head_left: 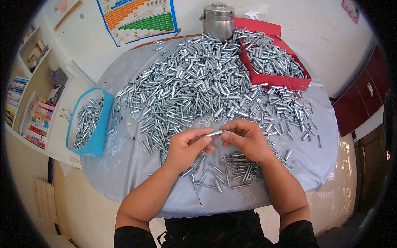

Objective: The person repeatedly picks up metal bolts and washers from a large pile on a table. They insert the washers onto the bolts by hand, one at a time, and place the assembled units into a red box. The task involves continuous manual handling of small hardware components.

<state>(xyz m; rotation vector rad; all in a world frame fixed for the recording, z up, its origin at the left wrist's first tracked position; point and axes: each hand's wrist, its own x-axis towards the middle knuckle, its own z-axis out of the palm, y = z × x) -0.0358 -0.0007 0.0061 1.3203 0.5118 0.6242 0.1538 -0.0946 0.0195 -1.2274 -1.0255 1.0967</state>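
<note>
Head view: both hands meet over the near middle of a round table draped in pale grey cloth. Left hand and right hand pinch one small metal sleeve between thumb and fingertips, one at each end, held level just above the cloth. Fingers of both hands pressed close around it, none spread.

Step in hand, as I judge it: fitting or checking a single piece drawn from the stock. Next move would call for a fine fingertip grip and a steady line between the two hands; the part is small and slick.

Loose washers and long pins lie just beneath the hands. A large heap of metal sleeves covers the table centre to its far edge. Blue tub at the left edge, part filled; red tray at the far right, filled. Steel canister at the far edge. Wall chart behind, bookshelf at left, tiled floor
</note>
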